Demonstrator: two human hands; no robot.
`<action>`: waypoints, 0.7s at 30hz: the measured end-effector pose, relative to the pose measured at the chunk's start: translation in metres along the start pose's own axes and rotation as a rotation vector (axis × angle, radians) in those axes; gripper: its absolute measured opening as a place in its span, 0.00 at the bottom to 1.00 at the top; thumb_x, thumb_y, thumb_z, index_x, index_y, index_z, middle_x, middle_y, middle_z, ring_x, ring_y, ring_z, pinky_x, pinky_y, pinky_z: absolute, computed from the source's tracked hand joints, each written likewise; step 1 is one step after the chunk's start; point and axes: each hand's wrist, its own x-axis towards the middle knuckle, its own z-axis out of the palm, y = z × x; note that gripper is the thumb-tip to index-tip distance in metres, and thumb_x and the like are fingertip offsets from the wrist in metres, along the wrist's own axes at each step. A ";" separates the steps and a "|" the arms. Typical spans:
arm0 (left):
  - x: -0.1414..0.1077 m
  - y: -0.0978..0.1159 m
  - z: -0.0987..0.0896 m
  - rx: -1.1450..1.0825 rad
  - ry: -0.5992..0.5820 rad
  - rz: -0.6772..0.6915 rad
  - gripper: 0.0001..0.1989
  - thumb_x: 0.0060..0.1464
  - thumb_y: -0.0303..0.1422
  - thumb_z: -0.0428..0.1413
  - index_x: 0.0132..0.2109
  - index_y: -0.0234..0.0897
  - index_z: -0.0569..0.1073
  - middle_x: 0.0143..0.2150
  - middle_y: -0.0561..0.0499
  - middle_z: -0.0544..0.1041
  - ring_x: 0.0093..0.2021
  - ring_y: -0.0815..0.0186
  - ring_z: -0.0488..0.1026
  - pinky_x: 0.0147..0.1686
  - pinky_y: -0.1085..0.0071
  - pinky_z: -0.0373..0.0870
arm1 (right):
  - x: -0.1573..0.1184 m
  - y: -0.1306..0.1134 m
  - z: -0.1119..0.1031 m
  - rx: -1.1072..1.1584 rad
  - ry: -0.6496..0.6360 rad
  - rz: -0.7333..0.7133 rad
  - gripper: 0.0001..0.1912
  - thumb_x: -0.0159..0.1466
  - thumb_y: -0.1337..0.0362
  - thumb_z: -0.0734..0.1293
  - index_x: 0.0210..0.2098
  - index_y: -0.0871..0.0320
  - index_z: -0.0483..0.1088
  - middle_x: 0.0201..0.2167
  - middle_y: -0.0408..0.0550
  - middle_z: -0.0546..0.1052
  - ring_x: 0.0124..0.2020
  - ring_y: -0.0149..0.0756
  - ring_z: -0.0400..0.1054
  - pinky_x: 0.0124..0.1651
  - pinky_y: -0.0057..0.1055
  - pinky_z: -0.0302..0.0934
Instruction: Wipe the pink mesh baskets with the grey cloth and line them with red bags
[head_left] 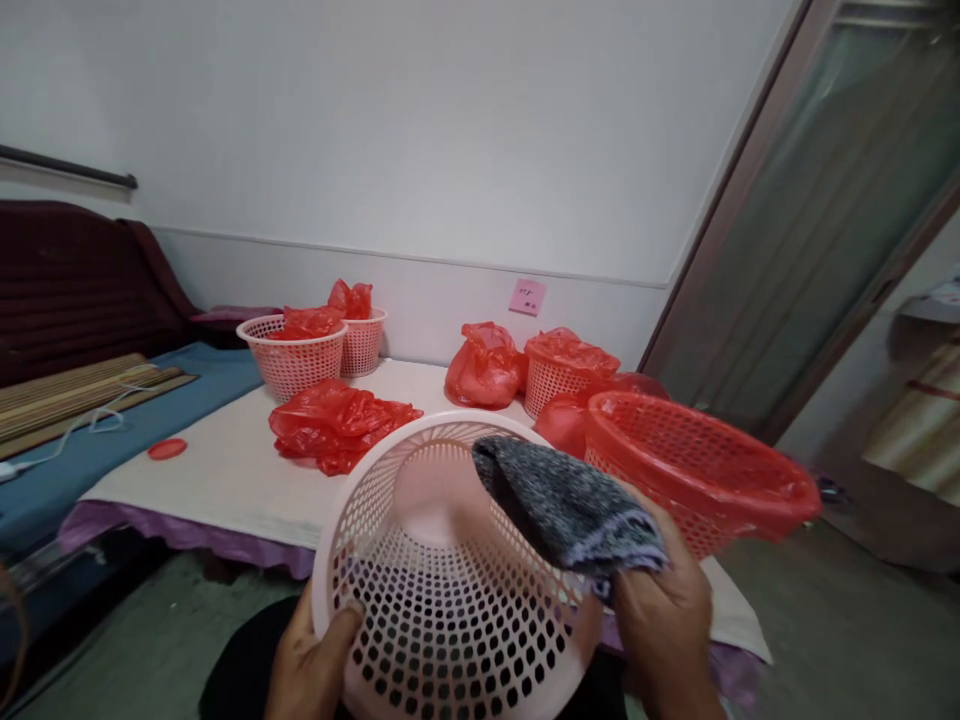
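A pale pink plastic basket (450, 600) with a perforated wall is tilted toward me, its inside in view. My left hand (311, 655) grips its rim on the left, thumb inside. Bunched in my right hand (664, 610) is a dark grey speckled cloth (566, 500) with a lilac edge, held over the basket's right rim. Whether the right fingers also touch the basket is hidden. Just to the right of that hand stands a red-lined basket (690, 470), a red plastic bag drawn over its rim.
Red plastic bags (337, 425) lie beyond the basket on the white-covered table (217, 490). Pink baskets (296, 360) with red bags stand at the back left, another basket (555, 380) at the back right beside a knotted red bag (486, 365). A red lid-like disc (166, 449) lies left.
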 end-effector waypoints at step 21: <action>0.009 -0.002 0.021 -0.363 0.075 -0.244 0.37 0.42 0.36 0.63 0.60 0.37 0.63 0.34 0.49 0.81 0.40 0.54 0.78 0.42 0.61 0.72 | -0.033 0.073 -0.010 0.502 -0.237 0.597 0.16 0.48 0.51 0.71 0.32 0.54 0.79 0.28 0.49 0.81 0.35 0.47 0.76 0.40 0.39 0.70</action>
